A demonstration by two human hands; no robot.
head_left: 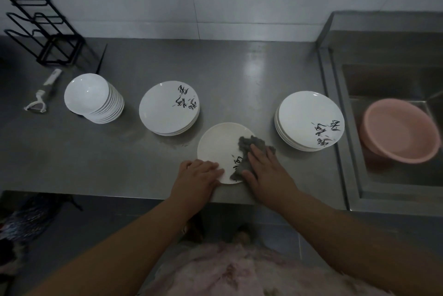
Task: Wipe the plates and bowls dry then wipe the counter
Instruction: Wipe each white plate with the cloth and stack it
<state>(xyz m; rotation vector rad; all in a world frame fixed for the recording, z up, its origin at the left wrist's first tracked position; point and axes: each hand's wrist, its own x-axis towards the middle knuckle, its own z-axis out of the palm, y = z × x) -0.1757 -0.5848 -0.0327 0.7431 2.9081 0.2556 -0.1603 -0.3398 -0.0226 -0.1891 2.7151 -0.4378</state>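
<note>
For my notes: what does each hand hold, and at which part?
The left hand steadies the plate at its near-left rim. The right hand presses the cloth flat on the plate, fingers over its middle.

Counter [239, 75] brushed steel, dull sheen — plates [167, 108] glossy ceramic — cloth [251, 145] nubby grey.

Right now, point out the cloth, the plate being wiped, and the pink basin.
cloth [249, 145], head view, on its bunched top part above the fingers.
plate being wiped [219, 144], head view, on its bare centre.
pink basin [398, 127], head view, on its inside floor.
</note>
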